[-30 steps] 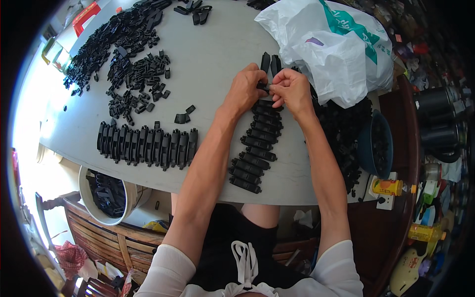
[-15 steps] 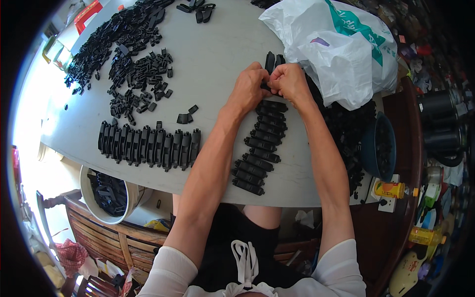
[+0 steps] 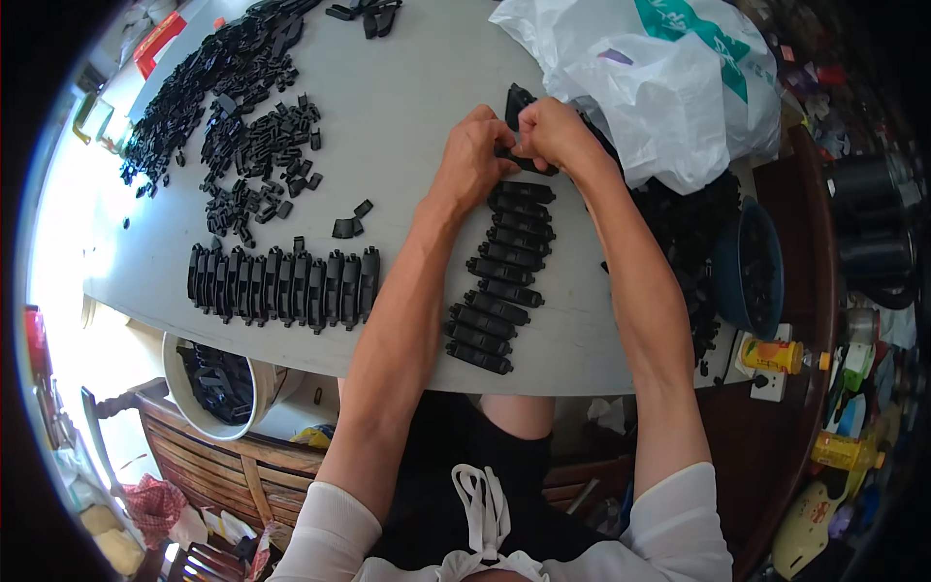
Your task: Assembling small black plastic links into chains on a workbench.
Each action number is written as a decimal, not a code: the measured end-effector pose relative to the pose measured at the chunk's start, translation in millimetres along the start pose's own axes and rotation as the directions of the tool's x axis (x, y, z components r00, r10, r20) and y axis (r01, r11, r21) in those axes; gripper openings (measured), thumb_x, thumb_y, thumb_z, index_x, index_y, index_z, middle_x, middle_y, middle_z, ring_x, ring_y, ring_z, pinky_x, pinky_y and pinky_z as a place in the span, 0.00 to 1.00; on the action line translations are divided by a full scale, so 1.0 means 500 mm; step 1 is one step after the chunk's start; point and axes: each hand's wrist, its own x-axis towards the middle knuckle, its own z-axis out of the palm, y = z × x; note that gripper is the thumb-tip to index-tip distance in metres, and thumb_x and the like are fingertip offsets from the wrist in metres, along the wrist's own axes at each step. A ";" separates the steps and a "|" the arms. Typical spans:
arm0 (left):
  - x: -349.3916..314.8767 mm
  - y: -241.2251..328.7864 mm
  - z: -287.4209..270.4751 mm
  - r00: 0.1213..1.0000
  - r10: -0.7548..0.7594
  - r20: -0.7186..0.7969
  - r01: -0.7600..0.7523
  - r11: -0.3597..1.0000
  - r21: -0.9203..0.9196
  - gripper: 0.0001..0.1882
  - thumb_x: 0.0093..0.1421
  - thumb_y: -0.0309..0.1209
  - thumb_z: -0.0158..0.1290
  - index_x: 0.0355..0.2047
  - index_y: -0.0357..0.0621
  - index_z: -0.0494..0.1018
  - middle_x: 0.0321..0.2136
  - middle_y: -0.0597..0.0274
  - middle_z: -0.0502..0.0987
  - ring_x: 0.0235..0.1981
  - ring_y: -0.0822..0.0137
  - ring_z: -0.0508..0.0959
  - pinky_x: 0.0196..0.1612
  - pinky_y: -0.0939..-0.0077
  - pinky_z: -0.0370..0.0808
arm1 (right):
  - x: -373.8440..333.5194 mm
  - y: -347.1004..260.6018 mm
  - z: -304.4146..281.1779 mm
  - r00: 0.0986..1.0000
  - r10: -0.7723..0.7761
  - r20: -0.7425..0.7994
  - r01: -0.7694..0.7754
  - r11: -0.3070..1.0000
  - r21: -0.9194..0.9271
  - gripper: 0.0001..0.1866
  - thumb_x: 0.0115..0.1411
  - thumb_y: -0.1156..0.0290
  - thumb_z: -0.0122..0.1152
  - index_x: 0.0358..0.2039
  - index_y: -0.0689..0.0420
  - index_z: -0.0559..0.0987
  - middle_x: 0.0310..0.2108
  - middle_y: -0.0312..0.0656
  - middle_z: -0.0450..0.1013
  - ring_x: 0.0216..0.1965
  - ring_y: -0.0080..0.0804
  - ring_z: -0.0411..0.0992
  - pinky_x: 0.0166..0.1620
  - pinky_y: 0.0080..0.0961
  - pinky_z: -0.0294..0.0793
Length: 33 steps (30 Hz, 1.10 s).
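My left hand (image 3: 473,153) is closed on a long black plastic piece (image 3: 535,166), just past the far end of a column of similar pieces (image 3: 504,274). Fingertips of my right hand (image 3: 555,136) are pinched together and meet the left fingers over that piece; what they pinch is hidden. Behind the hands stands another black piece (image 3: 518,100), partly covered by the right one. Left of my left forearm lies a row of long black pieces (image 3: 281,287) set side by side, with a few small black clips (image 3: 352,222) beyond it.
A big heap of small black parts (image 3: 208,97) covers the table's far left. A white plastic bag (image 3: 659,107) sits at far right, with more black parts (image 3: 679,252) and a blue bowl (image 3: 749,272) nearer. Below the left edge stands a white bucket (image 3: 179,383) of black pieces.
The view has shifted slightly. Both hands stay together over the black piece; my right hand has turned somewhat, and the pieces behind the hands show at a different angle.
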 end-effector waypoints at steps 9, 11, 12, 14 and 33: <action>0.001 0.002 0.004 0.999 0.009 0.037 -0.007 0.999 -0.047 0.15 0.34 0.16 0.65 0.25 0.38 0.75 0.27 0.63 0.70 0.27 0.68 0.73 0.31 0.75 0.72 | -0.025 0.115 0.017 0.970 -0.159 -0.185 0.222 0.888 0.402 0.10 0.49 0.78 0.63 0.17 0.60 0.70 0.15 0.32 0.67 0.17 0.19 0.67 0.21 0.20 0.64; 0.000 0.000 -0.003 0.999 -0.001 0.036 0.003 0.999 -0.040 0.15 0.34 0.16 0.65 0.25 0.38 0.75 0.27 0.63 0.70 0.27 0.68 0.73 0.32 0.75 0.72 | -0.022 0.141 0.023 0.955 -0.166 -0.246 0.256 0.880 0.401 0.07 0.50 0.77 0.63 0.20 0.60 0.73 0.17 0.31 0.68 0.21 0.17 0.66 0.24 0.18 0.64; -0.006 -0.007 -0.012 0.999 -0.018 0.034 0.019 1.000 -0.024 0.15 0.34 0.16 0.65 0.25 0.38 0.75 0.27 0.63 0.70 0.27 0.68 0.73 0.32 0.76 0.72 | -0.034 0.118 0.037 0.955 -0.160 -0.251 0.242 0.909 0.341 0.06 0.49 0.78 0.64 0.21 0.60 0.74 0.18 0.30 0.68 0.21 0.16 0.65 0.26 0.16 0.63; -0.007 -0.008 -0.010 0.999 -0.015 0.030 0.016 0.999 -0.030 0.15 0.34 0.15 0.65 0.25 0.38 0.75 0.27 0.64 0.70 0.27 0.69 0.72 0.32 0.76 0.72 | -0.059 0.086 0.037 0.961 -0.131 -0.242 0.208 0.922 0.326 0.06 0.48 0.78 0.65 0.21 0.60 0.75 0.18 0.30 0.69 0.21 0.17 0.64 0.26 0.17 0.63; 0.005 0.022 -0.008 0.998 0.000 0.068 0.000 1.000 0.006 0.14 0.36 0.15 0.63 0.26 0.36 0.74 0.27 0.64 0.70 0.28 0.69 0.72 0.33 0.75 0.72 | -0.052 0.037 -0.008 0.879 -0.473 -0.067 0.416 0.827 -0.377 0.07 0.49 0.79 0.56 0.21 0.63 0.66 0.20 0.49 0.70 0.25 0.46 0.72 0.28 0.35 0.70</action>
